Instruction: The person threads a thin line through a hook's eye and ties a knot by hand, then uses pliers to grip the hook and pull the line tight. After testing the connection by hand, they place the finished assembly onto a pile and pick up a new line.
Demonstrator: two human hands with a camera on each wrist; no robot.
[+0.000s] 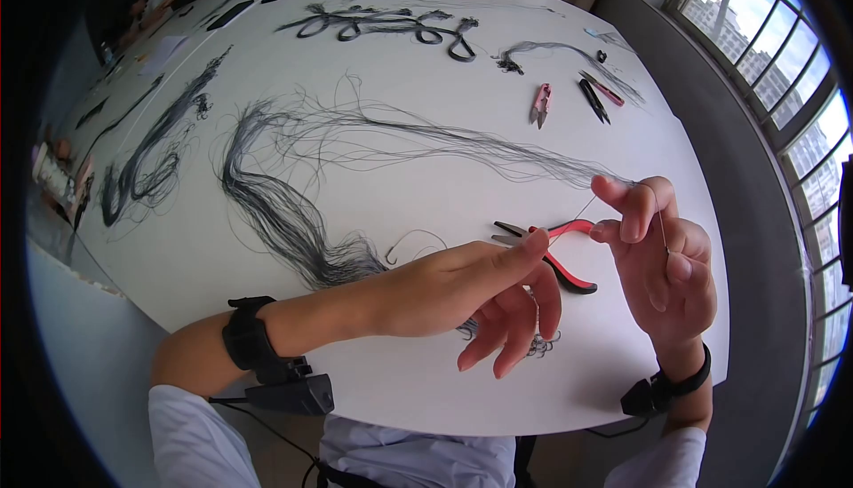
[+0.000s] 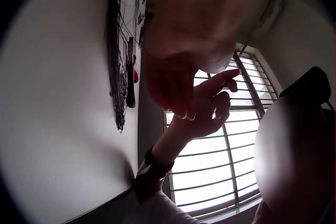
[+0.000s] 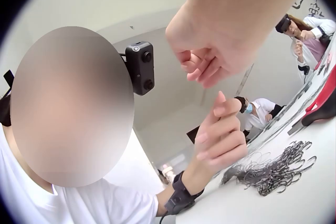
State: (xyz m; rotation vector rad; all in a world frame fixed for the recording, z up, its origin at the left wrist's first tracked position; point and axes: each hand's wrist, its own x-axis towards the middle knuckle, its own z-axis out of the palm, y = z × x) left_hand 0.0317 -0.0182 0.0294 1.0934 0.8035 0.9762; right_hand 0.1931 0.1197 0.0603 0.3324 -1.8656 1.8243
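A thin fishing line (image 1: 573, 222) runs between the two hands above the table. My left hand (image 1: 462, 297) holds its near end at the thumb and index finger, with the other fingers loosely bent. My right hand (image 1: 666, 261) has the line over its raised index finger and pinches it lower down with thumb and fingertip. Under the hands lie red-and-black pliers (image 1: 569, 253) with open handles. A bunch of fish hooks (image 3: 281, 171) lies on the table below, mostly hidden by my left hand in the head view. A long bundle of dark lines (image 1: 275, 213) spreads behind my left forearm.
Pink thread snips (image 1: 541, 104), black tweezers-like tools (image 1: 593, 102) and more line bundles (image 1: 382, 24) lie farther back on the white table (image 1: 426, 390). Other people sit at the far side. A barred window (image 1: 773, 44) is on the right.
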